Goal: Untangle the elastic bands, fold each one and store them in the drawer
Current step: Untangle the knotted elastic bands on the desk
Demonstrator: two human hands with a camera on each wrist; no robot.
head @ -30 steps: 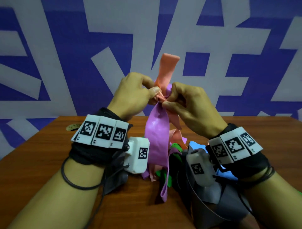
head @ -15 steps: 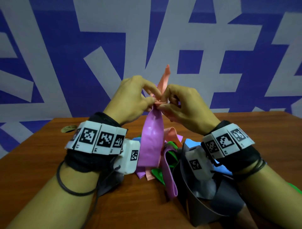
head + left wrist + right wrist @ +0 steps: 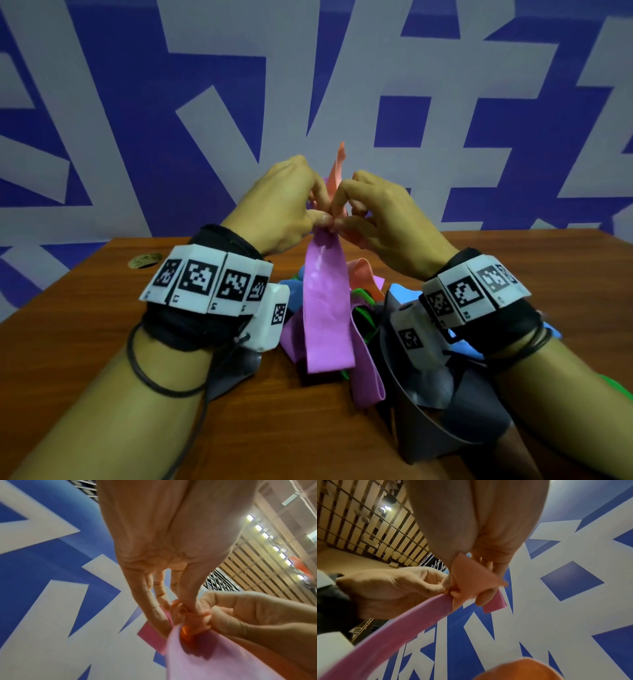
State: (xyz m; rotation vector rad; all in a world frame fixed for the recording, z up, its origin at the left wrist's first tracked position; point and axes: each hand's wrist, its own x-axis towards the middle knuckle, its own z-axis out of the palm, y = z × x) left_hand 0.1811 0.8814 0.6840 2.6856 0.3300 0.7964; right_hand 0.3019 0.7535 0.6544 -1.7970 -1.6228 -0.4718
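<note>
From the head camera, both hands were raised above the middle of a brown wooden table (image 3: 85, 342), meeting over a knot. The left hand (image 3: 284, 205) and the right hand (image 3: 380, 219) each pinched the knot where a pink-purple band (image 3: 325, 308) and an orange band (image 3: 337, 169) were tied together. The purple band hung straight down from the fingers to a heap of bands (image 3: 363, 301) at the table's centre, with blue, green and grey strips among them. The orange tail stood up between the hands. A grey band (image 3: 428, 431) curled toward the near right edge. No drawer showed.

From the left wrist camera, the left hand (image 3: 163, 547) had its thumb and fingertips (image 3: 193, 605) closed on the small orange knot (image 3: 181, 612), with the right hand's curled fingers pressed against it from the right. Purple band (image 3: 214, 662) filled the lower right.

From the right wrist camera, the right hand (image 3: 488, 540) pinched a flap of orange band (image 3: 471, 577) at the knot, the left hand (image 3: 393, 588) gripping from the left. The purple band (image 3: 393, 628) curved away to the lower left.

The knot looked tight. It would likely go best by holding one side firm and teasing a loop loose with the fingertips, not by pulling the stretchy tails, which would cinch it.
</note>
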